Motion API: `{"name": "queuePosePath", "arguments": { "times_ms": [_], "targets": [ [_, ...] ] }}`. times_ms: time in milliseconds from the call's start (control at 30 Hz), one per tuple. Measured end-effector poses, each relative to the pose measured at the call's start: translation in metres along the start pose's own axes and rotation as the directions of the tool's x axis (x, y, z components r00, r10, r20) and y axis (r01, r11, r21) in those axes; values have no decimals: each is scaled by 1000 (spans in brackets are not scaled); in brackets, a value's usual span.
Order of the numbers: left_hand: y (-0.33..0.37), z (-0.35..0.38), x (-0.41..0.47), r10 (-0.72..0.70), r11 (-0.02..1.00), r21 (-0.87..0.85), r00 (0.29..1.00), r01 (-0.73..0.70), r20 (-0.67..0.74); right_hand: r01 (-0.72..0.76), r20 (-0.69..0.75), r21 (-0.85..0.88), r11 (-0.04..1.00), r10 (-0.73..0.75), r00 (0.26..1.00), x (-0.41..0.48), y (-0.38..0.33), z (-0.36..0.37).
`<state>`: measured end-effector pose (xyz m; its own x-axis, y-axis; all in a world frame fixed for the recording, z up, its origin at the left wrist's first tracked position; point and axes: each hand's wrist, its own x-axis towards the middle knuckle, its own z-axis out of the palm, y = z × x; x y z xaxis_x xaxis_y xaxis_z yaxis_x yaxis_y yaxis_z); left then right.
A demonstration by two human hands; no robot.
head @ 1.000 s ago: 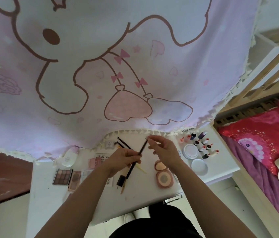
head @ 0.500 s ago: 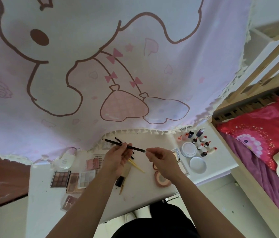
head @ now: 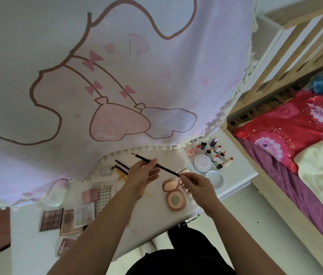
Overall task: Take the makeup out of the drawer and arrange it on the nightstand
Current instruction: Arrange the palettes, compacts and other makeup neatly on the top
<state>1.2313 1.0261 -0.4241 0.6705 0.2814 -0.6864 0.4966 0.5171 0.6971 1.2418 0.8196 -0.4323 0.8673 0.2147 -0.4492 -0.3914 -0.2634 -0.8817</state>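
A thin dark makeup pencil [head: 166, 169] hangs above the white nightstand [head: 152, 217], nearly level, its tip pointing far left. My left hand [head: 142, 175] pinches its middle between thumb and fingers. My right hand [head: 196, 182] pinches its near right end. Under the hands lie two more dark pencils [head: 122, 164] and an open pink compact [head: 173, 192] with a sponge. Eyeshadow palettes [head: 67, 217] lie to the left. The drawer is not in view.
Small bottles [head: 215, 153] and two round white jars [head: 203, 162] stand at the nightstand's right end. A white tube [head: 55, 195] lies far left. A pink cartoon curtain [head: 117, 76] hangs behind. A wooden bed [head: 271, 175] with a red pillow borders the right.
The pencil swung from steeply tilted to almost level between both hands. My left hand slid to its middle and my right hand stayed at its right end.
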Motion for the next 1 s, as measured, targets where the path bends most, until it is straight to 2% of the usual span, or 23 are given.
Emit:
{"name": "queuePosePath", "arguments": {
  "times_ms": [67, 133, 200, 300, 367, 467, 600, 700, 800, 867, 1000],
  "targets": [
    [5, 16, 13, 0, 999, -49, 999, -3, -51, -51, -60, 30, 998, 53, 997, 0, 13, -17],
    [6, 35, 25, -2, 999, -32, 999, 1, -37, -97, -94, 50, 994, 102, 990, 1, 26, -33],
    [4, 54, 34, -16, 991, 135, 999, 9, 51, -137, -139, 42, 990, 142, 980, 3, 40, -48],
    [-3, 79, 45, -63, 915, 403, 986, -4, 154, -205, -210, 40, 978, 208, 955, 12, 61, -65],
    [-10, 87, 55, -64, 817, 576, 986, -36, 152, -251, -248, 29, 968, 250, 936, 20, 77, -71],
    [-19, 81, 67, -6, 504, 852, 986, -140, 165, -313, -300, -62, 948, 282, 912, 28, 95, -70],
    [-33, 61, 75, -9, 352, 926, 989, -136, 148, -352, -348, -146, 925, 285, 893, 32, 107, -62],
    [-39, 53, 76, 15, 359, 922, 989, -143, 147, -374, -369, -222, 901, 277, 887, 35, 112, -58],
    [-38, 44, 74, 15, 457, 879, 989, -139, 149, -407, -401, -368, 836, 252, 881, 32, 106, -58],
    [-34, 35, 71, 64, 514, 843, 987, -156, 144, -409, -445, -421, 810, 209, 871, 29, 96, -56],
    [-32, -3, 65, 288, 427, 867, 947, -258, 140, -280, -433, -479, 832, 54, 900, 36, 60, -33]
  ]
}}
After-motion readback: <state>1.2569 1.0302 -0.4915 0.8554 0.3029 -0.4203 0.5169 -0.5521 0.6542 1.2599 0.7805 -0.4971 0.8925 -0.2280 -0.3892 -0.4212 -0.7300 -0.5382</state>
